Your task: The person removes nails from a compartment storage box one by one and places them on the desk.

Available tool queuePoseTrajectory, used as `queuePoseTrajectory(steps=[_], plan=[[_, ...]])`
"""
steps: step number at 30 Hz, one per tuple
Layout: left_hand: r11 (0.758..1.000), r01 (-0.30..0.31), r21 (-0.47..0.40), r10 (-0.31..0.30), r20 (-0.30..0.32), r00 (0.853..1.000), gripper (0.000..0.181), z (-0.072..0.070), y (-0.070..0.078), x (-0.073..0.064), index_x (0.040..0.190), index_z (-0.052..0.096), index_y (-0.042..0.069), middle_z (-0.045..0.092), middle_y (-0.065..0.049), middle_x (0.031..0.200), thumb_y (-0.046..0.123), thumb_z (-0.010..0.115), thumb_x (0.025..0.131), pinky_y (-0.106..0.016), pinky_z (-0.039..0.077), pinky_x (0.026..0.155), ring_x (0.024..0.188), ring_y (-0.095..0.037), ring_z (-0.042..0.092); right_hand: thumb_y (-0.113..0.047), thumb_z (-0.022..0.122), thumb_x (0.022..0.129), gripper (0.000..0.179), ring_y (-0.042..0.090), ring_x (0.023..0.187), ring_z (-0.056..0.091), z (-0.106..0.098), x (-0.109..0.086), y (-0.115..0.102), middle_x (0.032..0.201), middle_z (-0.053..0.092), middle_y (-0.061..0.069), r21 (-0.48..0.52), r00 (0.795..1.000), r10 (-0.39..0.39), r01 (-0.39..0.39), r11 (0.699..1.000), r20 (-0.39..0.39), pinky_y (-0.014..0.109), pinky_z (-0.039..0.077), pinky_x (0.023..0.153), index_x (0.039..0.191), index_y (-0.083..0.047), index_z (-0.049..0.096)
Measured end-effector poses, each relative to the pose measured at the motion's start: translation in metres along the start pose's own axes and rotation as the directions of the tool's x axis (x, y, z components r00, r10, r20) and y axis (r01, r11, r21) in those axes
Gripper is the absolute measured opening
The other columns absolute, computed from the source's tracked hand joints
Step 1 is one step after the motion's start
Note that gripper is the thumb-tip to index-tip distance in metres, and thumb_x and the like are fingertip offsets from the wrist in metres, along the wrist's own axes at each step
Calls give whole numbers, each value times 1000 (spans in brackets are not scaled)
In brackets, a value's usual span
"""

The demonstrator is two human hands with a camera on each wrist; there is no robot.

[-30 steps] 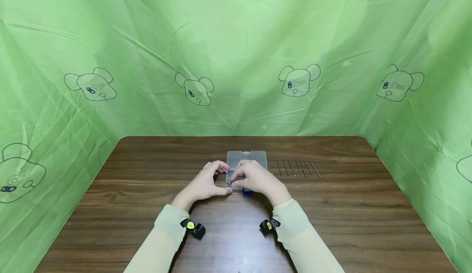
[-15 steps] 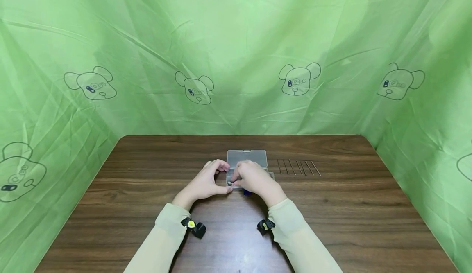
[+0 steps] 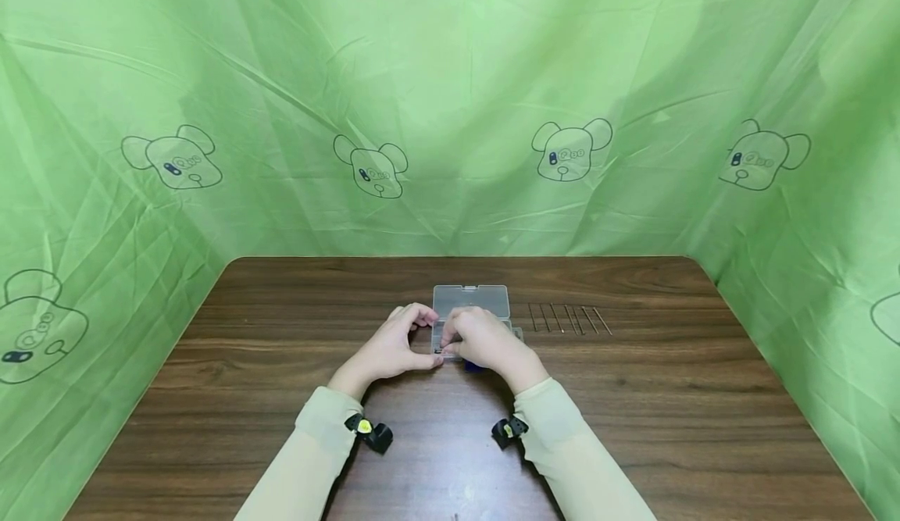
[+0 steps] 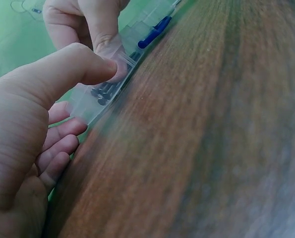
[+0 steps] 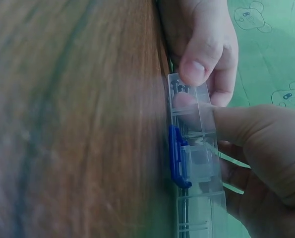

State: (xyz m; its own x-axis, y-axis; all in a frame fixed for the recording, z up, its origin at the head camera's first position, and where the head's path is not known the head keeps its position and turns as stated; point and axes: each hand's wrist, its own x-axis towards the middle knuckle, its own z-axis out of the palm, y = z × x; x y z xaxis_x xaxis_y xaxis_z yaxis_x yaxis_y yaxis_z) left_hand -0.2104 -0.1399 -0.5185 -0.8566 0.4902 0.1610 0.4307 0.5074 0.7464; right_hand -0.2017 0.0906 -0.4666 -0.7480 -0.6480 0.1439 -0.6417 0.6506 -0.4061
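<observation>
An open clear plastic box (image 3: 481,302) lies on the table, its lid folded back. My left hand (image 3: 390,349) holds its left end, thumb at the front corner and fingers along the far side. The right hand (image 3: 485,341) reaches into the left compartment, thumb and fingers bent down. Through the clear wall, dark metal nails or screws (image 4: 103,92) show beside the right fingertips. Whether those fingertips pinch one is hidden. A blue latch (image 5: 174,156) hangs on the box's front side.
Several thin metal nails or screws (image 3: 568,319) lie in a row to the right of the box. They rest on a brown wooden table (image 3: 668,396). A green curtain (image 3: 464,193) surrounds its back and sides.
The right hand has shifted slightly left and deeper over the left compartment, covering more of the blue latch. My left hand keeps its hold on the box. The row on the table is unchanged.
</observation>
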Motion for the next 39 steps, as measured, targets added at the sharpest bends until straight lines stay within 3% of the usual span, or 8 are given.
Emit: queuePoseTrajectory(steps=[11,19,27,39], plan=[[1000,-6,13,6,0,1000,65,0,0,1,134,62,16,64,4,123,30,97,81,-42,50,107,120,-19,55,-13,84,97,3,18,100,73,-5,-1,9,101,76,-1,141,1000,-26,25,990,2,38,59,96,94,-13,84],[1000,-4,15,4,-3,1000,65,0,0,-1,132,62,17,63,1,123,33,98,80,-42,50,107,120,-19,54,-20,75,105,9,12,100,71,-13,-2,10,105,78,-4,237,996,-38,56,970,-81,34,59,92,109,-13,81],[1000,4,16,-4,-3,1000,65,0,0,0,132,63,17,63,3,124,31,98,80,-42,50,108,121,-19,54,-21,69,109,14,10,99,70,-26,-6,9,111,77,-5,308,994,55,-23,951,-95,36,59,91,119,-13,77],[1000,14,5,-14,-3,1000,67,1,1,0,133,63,15,63,5,122,33,98,79,-44,50,108,120,-19,54,-13,66,110,17,16,100,72,-37,-14,16,111,78,3,311,991,99,-67,948,-88,39,60,94,124,-9,73]])
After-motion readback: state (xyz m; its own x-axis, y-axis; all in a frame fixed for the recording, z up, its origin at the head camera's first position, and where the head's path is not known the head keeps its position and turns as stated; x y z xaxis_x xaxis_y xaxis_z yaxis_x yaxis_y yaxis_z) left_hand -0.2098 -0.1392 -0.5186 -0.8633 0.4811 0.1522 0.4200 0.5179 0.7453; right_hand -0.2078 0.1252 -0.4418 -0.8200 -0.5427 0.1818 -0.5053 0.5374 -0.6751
